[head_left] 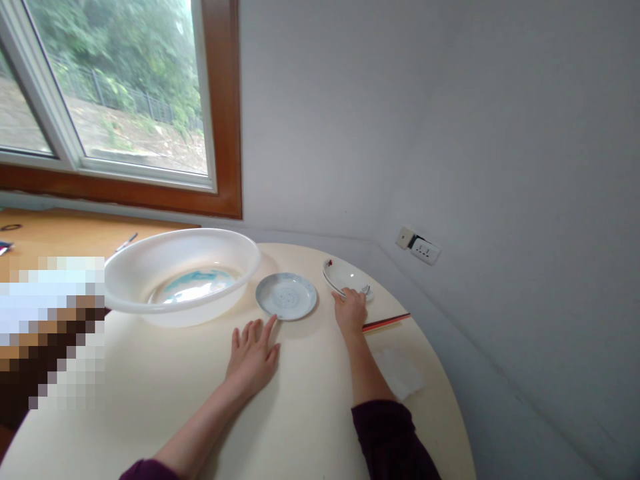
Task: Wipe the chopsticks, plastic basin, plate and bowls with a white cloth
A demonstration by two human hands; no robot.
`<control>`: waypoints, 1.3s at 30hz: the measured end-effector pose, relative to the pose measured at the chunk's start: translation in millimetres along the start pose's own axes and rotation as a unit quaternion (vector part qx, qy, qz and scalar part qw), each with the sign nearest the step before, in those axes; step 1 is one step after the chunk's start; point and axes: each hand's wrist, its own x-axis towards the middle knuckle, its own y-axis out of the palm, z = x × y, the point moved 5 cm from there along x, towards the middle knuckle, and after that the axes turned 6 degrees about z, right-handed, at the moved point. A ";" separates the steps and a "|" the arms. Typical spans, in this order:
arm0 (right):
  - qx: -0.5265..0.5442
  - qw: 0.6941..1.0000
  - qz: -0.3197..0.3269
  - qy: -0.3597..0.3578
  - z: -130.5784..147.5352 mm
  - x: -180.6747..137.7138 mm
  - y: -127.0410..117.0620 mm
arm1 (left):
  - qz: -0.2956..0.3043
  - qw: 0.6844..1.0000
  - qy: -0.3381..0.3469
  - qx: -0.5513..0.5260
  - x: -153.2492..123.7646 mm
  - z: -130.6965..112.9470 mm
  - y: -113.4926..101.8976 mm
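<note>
As two bare forearms stretched from dark sleeves, a pale round desk lay beneath them. Nearest on the right was a thin white sheet, flat beside the right forearm, perhaps set there to be out of the way. Further in, the left hand was low over the desk, its fingers spread, the index fingertip at the near rim of a blue-grey plate; this looked more like a light steadying touch than a grip. Slender red and dark sticks lay by the right wrist, pointing towards the desk's edge. The right hand pinched the near rim of a white dish with a small red motif, probably because that edge was the closest to hold. The dish was near the far right edge, apart from the plate. Just left of the plate stood a large translucent basin, its width apparently suiting the roomier side. Beyond were a wall socket and a wood-framed window.
</note>
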 end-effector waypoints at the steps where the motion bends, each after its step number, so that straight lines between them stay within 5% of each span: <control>1: 0.000 1.000 -0.002 -0.001 0.6 0.0 -0.5 | 0.002 1.000 0.000 0.000 0.1 0.0 0.1; 16: 0.007 1.000 -0.010 -0.017 1.2 -0.9 4.4 | 0.001 1.000 0.002 0.001 -0.1 0.8 -0.4; 34: -0.025 0.984 0.161 0.067 9.6 15.1 -19.1 | -0.002 1.000 0.001 0.008 1.0 2.2 1.6; 39: 0.003 0.986 0.157 0.056 6.1 27.7 -37.5 | -0.001 1.000 0.003 0.008 0.4 1.3 0.7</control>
